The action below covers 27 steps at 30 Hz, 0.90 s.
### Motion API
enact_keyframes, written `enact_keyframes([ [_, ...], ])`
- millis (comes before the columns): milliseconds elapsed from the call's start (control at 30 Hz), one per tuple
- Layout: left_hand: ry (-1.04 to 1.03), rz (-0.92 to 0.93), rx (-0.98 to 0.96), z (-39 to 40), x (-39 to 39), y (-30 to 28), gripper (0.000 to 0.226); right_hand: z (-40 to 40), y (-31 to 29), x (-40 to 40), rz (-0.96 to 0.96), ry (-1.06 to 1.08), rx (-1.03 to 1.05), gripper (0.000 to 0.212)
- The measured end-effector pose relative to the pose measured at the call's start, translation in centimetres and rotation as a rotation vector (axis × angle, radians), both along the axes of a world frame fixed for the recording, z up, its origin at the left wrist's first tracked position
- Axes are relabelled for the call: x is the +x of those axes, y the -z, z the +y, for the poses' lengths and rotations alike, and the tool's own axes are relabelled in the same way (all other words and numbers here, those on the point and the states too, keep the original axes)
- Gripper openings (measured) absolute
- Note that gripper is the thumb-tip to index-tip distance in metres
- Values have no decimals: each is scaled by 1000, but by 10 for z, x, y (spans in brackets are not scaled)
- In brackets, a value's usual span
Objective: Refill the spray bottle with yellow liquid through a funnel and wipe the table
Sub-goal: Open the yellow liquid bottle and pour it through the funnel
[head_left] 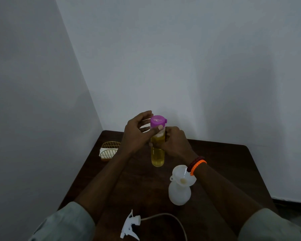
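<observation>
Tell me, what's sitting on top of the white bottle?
A white funnel sits in the neck of the white bottle, with a yellowish spot at its middle. Its spout is hidden inside the neck, and the right arm's wrist covers part of its rim.

Both arms reach forward, forearms bare, pale sleeves pushed up near the elbows. Left hand [135, 134] raised at the capped top of what's held, fingers [145, 115] curled around the far side, thumb [157, 128] pressed against the near side. Right hand [175, 141] sits lower, wrapped round the body, knuckles toward camera. Hands nearly touching. Right wrist wears two bands, one dark red beaded, one orange.
</observation>
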<state>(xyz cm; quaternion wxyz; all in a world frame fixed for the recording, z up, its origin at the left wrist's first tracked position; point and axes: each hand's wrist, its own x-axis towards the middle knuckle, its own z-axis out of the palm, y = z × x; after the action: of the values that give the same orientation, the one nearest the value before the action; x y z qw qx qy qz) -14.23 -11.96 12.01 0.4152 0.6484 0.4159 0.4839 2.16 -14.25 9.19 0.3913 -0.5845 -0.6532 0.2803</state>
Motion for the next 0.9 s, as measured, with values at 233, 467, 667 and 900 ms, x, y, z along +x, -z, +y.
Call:
enact_keyframes([
  [233, 4, 74, 49, 1, 3, -5, 55, -2, 4, -4, -1, -14, 7, 43],
  [467, -45, -15, 39, -2, 4, -3, 48, -3, 13, -3, -16, 2, -25, 47],
  [667, -128, -21, 90, 4, -10, 11, 47, -4, 10, 2, -11, 21, -51, 45],
  [900, -188, 363, -103, -8, -44, 107, 55, -3, 14, 18, -4, 99, -68, 39],
])
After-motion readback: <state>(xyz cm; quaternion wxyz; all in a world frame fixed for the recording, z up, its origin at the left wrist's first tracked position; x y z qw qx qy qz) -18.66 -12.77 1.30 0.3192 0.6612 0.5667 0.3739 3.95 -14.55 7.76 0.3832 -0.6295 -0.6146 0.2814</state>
